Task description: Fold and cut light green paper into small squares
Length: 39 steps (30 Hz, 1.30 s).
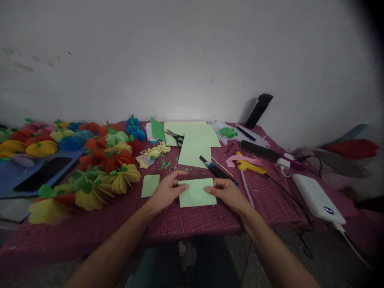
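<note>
I'm probably squaring or steadying the paper (198, 195); the next move seems to be calling for level edges and an even grip. It's sitting between my hands, above the cloth (189, 227), just nearer me than the cutter (218, 171). My left hand (168, 188) is pinching one side, thumb lying on top, index finger reaching past the upper edge; my right hand (229, 194) is pinching the other side. My forearms are angling inward; the undersides I can't tell.
</note>
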### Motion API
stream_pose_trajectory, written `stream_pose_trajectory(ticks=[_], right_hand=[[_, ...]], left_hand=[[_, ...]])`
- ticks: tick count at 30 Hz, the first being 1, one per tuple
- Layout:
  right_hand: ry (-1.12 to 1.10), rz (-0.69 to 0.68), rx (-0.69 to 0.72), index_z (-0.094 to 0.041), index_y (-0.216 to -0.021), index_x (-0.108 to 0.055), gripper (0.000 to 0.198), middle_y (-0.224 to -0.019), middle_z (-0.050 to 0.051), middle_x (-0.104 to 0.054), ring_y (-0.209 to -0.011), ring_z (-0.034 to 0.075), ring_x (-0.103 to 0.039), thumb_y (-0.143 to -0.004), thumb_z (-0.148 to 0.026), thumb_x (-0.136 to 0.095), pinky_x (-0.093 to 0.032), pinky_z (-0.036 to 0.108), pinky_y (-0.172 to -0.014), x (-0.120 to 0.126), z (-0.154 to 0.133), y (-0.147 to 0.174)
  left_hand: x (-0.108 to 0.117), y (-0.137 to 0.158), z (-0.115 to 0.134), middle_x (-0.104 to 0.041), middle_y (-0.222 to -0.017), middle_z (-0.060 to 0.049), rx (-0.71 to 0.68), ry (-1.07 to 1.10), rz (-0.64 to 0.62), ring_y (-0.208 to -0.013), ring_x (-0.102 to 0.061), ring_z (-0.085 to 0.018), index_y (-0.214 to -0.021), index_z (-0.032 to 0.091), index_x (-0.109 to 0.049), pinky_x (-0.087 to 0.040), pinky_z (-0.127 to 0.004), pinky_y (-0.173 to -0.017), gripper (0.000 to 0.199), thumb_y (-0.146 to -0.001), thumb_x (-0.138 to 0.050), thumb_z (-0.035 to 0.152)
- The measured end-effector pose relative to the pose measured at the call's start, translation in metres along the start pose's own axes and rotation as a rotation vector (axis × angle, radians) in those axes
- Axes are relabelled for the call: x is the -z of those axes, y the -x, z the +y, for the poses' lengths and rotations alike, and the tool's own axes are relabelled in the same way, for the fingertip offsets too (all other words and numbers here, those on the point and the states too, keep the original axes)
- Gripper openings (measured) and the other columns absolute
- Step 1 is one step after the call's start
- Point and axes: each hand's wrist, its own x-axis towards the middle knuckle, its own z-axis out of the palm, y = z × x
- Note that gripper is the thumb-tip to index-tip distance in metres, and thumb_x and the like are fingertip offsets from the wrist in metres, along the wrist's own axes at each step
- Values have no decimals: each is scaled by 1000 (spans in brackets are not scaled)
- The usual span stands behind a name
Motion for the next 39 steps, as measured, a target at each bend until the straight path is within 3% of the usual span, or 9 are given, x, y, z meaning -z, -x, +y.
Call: stream_pose_trajectory(ticks=[13, 19, 25, 32, 39], right_hand=[[-47, -49, -13, -14, -74, -62, 22, -68, 1, -63, -57, 11, -54, -64, -33, -68, -42, 24, -57, -1, -3, 1], [-4, -52, -19, -14, -71, -60, 22, -62, -1, -60, -52, 9, -51, -64, -33, -67, -40, 22, -52, -2, -2, 0], [48, -77, -22, -14, -65, -55, 24, -53, -4, -54, -47, 8, -46, -63, -35, -68, -36, 21, -47, -3, -3, 1], [95, -133, -24, -14, -66, -55, 25, -53, -5, -52, -46, 7, -44, -63, -36, -67, -35, 20, -45, -3, -2, 1], [127, -156, -31, -14, -66, -57, 25, -56, -3, -54, -46, 7, -45, -63, -37, -66, -36, 21, -46, -2, -3, -1]], left_hand=[[-1, 0, 3, -55, -62, 2, 14, 6, 32, -55, -54, -12, -109, 17, -48, -40, -21, -50, 40, -73, -57, 32], [-3, -1, 4, -60, -77, -2, 4, 9, 0, -65, -55, -13, -96, 15, -54, -41, -22, -56, 31, -70, -60, 32], [0, -3, -3, -59, -66, -1, 29, -99, -48, -58, -52, -11, -74, 13, -63, -39, -21, -53, 25, -69, -60, 37], [-1, -8, 1, -61, -68, -2, 30, -218, -175, -58, -52, -12, -81, 14, -64, -36, -20, -50, 28, -70, -57, 39], [-5, -11, 12, -48, -53, 2, -45, -478, -246, -49, -41, -9, -62, 14, -61, -24, -20, -43, 34, -74, -50, 43]])
